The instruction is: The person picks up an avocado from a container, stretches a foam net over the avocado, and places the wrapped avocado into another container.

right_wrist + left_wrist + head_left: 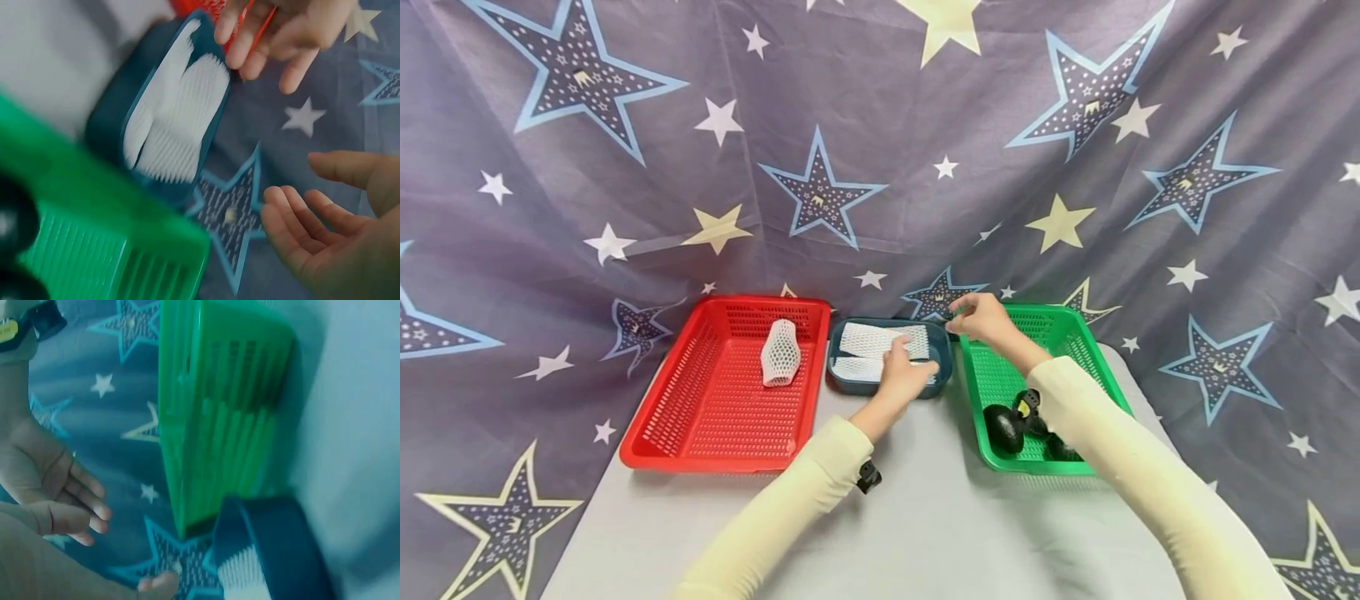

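Note:
My left hand [904, 379] hovers over the front of a dark blue bin [859, 387], its fingers spread and holding nothing. White foam net sleeves [872, 340] lie flat inside this bin, seen also as white ribbed sleeves [178, 119] in the right wrist view. Over the gap between the bin and the back left corner of a green basket [1000, 379] is my right hand [985, 321]. In the right wrist view, the right hand [325, 231] has loosely bent, parted fingers with nothing between them. Dark oval fruits, like avocados [1003, 429], sit at the front of the green basket.
A red basket [722, 465] stands on the left with one bulging white foam net sleeve [781, 354] in it. All three containers rest on a pale table [917, 508]. Behind them hangs a grey star-patterned cloth [865, 100].

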The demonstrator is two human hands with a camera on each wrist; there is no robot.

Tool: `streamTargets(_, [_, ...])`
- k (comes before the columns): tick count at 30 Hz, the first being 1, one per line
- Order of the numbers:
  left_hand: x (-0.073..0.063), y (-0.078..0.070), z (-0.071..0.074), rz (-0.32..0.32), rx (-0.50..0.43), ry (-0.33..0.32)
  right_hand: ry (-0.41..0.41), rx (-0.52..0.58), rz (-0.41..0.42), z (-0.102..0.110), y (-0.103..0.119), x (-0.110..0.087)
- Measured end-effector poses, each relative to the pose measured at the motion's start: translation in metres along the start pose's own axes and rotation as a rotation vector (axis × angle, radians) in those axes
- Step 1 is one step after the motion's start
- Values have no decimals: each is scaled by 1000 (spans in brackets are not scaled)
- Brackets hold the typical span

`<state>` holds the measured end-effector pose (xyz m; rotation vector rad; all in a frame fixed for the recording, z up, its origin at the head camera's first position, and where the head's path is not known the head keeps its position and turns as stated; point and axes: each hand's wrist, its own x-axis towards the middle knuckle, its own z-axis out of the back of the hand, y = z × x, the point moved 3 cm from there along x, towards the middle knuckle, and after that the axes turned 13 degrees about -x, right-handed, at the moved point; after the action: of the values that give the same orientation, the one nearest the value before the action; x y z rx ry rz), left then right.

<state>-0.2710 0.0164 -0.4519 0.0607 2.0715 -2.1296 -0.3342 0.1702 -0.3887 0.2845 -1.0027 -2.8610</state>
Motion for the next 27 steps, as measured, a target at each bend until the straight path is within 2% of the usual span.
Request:
streamTargets(3, [-6, 8, -16, 30, -29, 111, 6, -78, 17, 9, -17, -2])
streamTargets(7, [-11, 21, -34, 73, -20, 232, 38, -187, 34, 19, -38, -5])
streamTargets(10, [-12, 28, -43, 93, -16, 304, 82, -289, 21, 23, -52, -7])
streamTargets(13, [-12, 33, -49, 121, -18, 345, 148, -365, 2, 25, -65, -9])
streamTargets(19, [-9, 34, -55, 223, -14, 373, 245, -482, 19, 27, -83, -9])
streamTargets(27, [3, 44, -67, 365, -201, 306, 367, -629, 55, 26, -98, -7])
